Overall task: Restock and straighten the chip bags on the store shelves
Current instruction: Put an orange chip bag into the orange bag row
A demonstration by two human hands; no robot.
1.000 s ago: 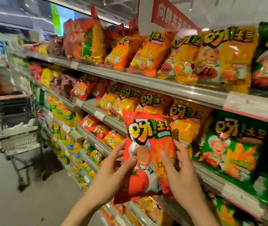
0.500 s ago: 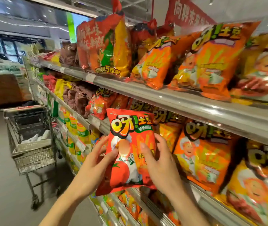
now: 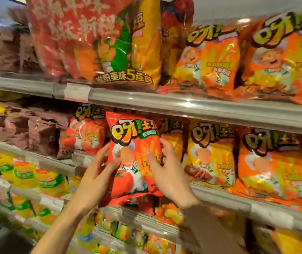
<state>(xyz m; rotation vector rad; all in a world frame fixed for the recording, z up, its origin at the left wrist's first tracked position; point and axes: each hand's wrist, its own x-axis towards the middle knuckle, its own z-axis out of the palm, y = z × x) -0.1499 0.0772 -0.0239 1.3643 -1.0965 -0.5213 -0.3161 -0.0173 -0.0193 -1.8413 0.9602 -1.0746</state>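
Red bag (image 3: pixel 133 154) now nearer shelf edge (image 3: pixel 201 107)

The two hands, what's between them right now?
In the head view, the red tomato chip bag sits between the left hand and right hand, gripped by both.

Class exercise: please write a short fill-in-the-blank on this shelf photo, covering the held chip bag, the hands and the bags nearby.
1. The red chip bag is held by ____ hands.
2. The left hand grips the bag's ____ edge.
3. The printed fruit low on this bag is a ____.
4. The multipack stands on the shelf ____ the held bag.

Missing words: two; left; tomato; above
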